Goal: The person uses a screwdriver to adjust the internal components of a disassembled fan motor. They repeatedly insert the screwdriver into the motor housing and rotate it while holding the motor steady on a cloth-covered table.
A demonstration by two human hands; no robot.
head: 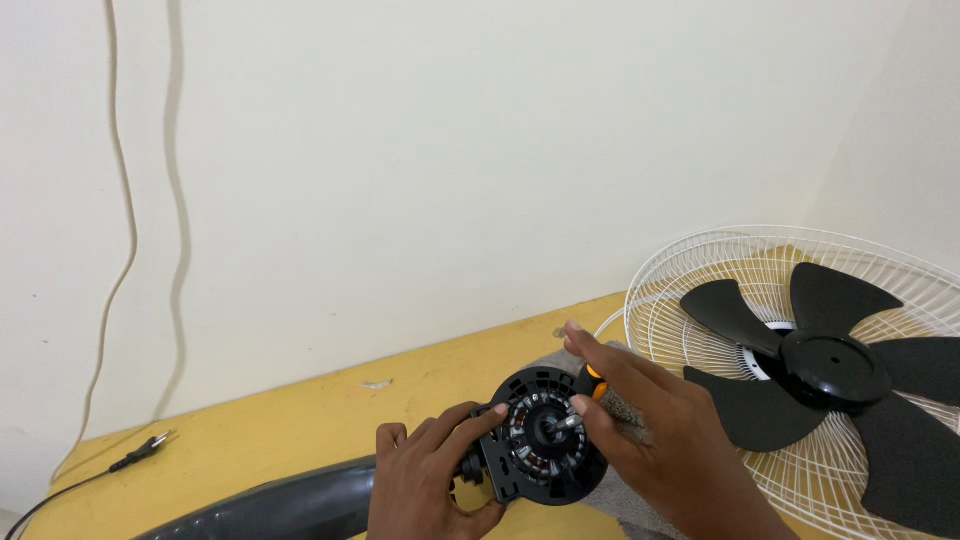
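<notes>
My left hand (425, 480) grips the left side of a round black fan motor housing (545, 440), its copper windings and metal shaft facing me. My right hand (650, 425) lies over the housing's right side and holds a screwdriver with an orange and black handle (595, 378); its fingertips rest near the motor's centre. The screwdriver's tip is hidden behind the fingers. Both hands hover just above a yellow table (300, 420).
A white wire fan guard (760, 260) with a black blade set (830, 370) lies on the right. A dark grey curved cover (270, 505) sits at the front left. A black plug (150, 447) and white cable (125, 200) run along the wall.
</notes>
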